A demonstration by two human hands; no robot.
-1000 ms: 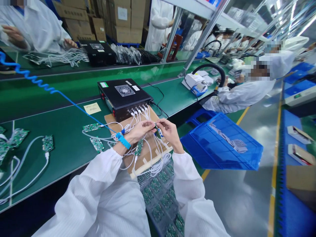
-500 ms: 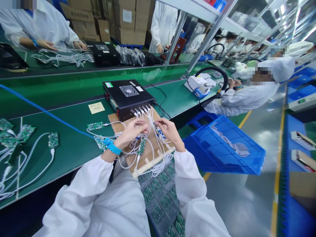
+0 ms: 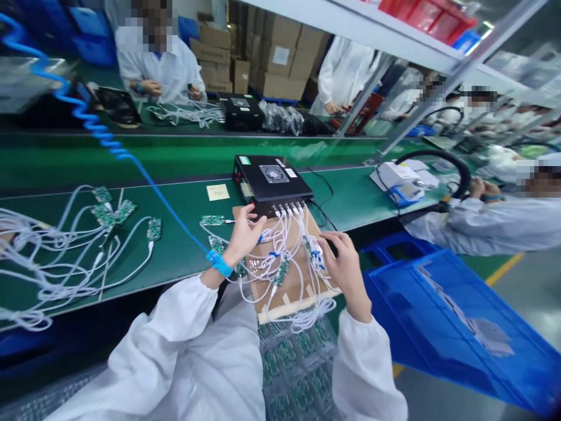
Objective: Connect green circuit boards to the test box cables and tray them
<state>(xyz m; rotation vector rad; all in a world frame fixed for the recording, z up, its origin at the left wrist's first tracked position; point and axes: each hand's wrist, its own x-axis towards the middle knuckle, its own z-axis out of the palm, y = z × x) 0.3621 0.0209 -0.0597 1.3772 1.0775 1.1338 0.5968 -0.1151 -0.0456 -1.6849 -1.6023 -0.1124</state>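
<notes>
My left hand [image 3: 245, 237], wearing a blue wrist strap [image 3: 220, 263], is raised at the front left corner of a black box [image 3: 274, 181]. Its thumb and fingers are apart and nothing shows in them. My right hand [image 3: 345, 263] hovers with curved, parted fingers beside a small green circuit board [image 3: 310, 248]; whether a fingertip touches it I cannot tell. White cables [image 3: 298, 219] run from the box's front sockets over a cardboard sheet [image 3: 298, 292]. Among them lies another green circuit board [image 3: 281, 272]. To the left, a cabled circuit board [image 3: 213, 220] rests on the green bench.
Several cabled boards [image 3: 114, 213] lie at the bench's left. A coiled blue cord [image 3: 153, 187] crosses to my strap. Trays of boards [image 3: 298, 374] sit below the cardboard. A blue bin [image 3: 438, 327] stands at right. Co-workers sit opposite and to the right.
My view has swung left. My hands have moved apart: the left has opened and moved towards the box's front left corner, and the right has spread its fingers beside the board.
</notes>
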